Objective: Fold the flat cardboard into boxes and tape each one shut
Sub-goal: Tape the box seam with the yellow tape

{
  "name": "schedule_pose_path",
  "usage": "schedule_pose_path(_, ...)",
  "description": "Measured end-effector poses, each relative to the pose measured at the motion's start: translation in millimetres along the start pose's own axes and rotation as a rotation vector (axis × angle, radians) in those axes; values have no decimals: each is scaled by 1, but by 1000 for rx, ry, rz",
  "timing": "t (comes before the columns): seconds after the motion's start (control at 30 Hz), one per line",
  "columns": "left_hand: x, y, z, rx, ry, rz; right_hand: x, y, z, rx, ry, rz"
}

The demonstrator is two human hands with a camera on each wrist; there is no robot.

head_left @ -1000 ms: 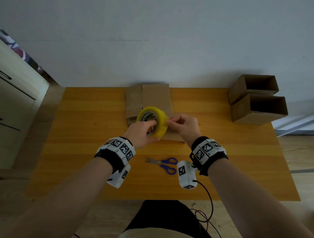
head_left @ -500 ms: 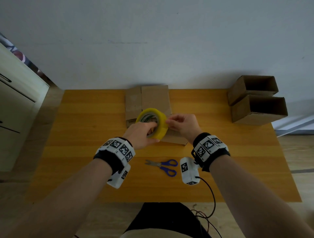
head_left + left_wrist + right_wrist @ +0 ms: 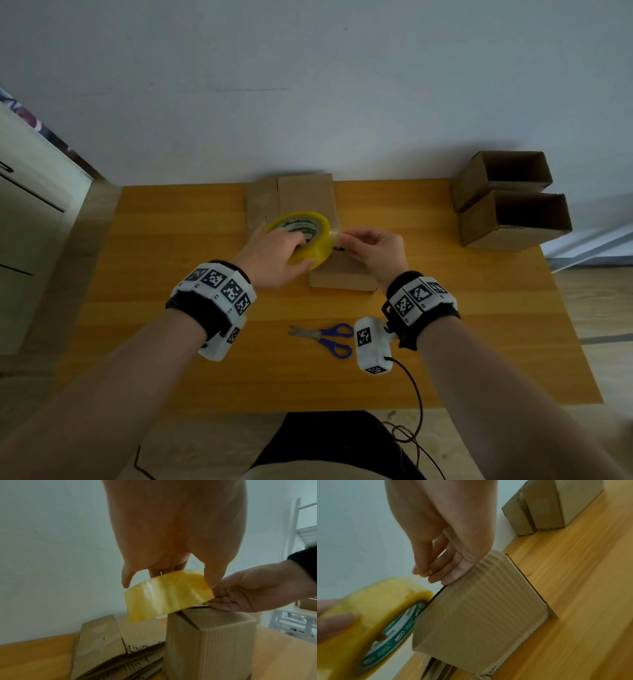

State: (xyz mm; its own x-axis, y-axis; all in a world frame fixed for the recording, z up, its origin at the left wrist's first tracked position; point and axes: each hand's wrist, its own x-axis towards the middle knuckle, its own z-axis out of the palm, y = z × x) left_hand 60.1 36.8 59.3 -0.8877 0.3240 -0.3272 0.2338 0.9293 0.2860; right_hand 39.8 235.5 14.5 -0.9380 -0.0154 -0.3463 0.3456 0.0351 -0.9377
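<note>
A yellow tape roll [image 3: 305, 238] hangs just above a folded cardboard box [image 3: 342, 277] at the table's middle. My left hand [image 3: 274, 257] grips the roll [image 3: 167, 593], fingers through its core and thumb on the outside. My right hand [image 3: 371, 248] pinches the loose tape end [image 3: 337, 234] beside the roll, over the box's top edge [image 3: 477, 609]. In the right wrist view the roll [image 3: 373, 618] sits against the box's upper left edge. Flat cardboard sheets [image 3: 291, 195] lie behind the box [image 3: 209, 639].
Blue-handled scissors [image 3: 325, 337] lie on the wooden table [image 3: 171, 246] near its front, between my wrists. Two open boxes [image 3: 507, 202] are stacked at the back right corner. A wall runs along the table's far edge; a white cabinet [image 3: 30, 212] stands left.
The roll has tilted and shifted slightly left. My right hand has drawn a short strip of tape away from it to the right.
</note>
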Motion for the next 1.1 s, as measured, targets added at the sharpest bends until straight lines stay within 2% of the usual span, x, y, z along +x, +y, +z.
schedule_pose_path(0.23, 7, 1, -21, -36, 3, 17, -4, 4, 0, 296, 50, 127)
schedule_pose_path(0.33, 9, 3, -24, 63, -7, 76, -5, 6, -3, 335, 73, 141)
schedule_pose_path(0.43, 8, -5, -17, 24, 58, 68, -5, 7, -3, 339, 83, 154)
schedule_pose_path(0.53, 5, -9, -12, -75, 190, 54, -4, 7, -2, 334, 81, 162)
schedule_pose_path(0.7, 6, -9, -4, -169, 246, 37, -3, 9, -5, 355, 82, 176)
schedule_pose_path(0.87, 4, -8, -2, -153, 333, 41, -2, 8, -4, 358, 66, 182)
schedule_pose_path(1.1, 0, -1, -9, -17, 461, 53, -2, 8, -2, 344, 77, 195)
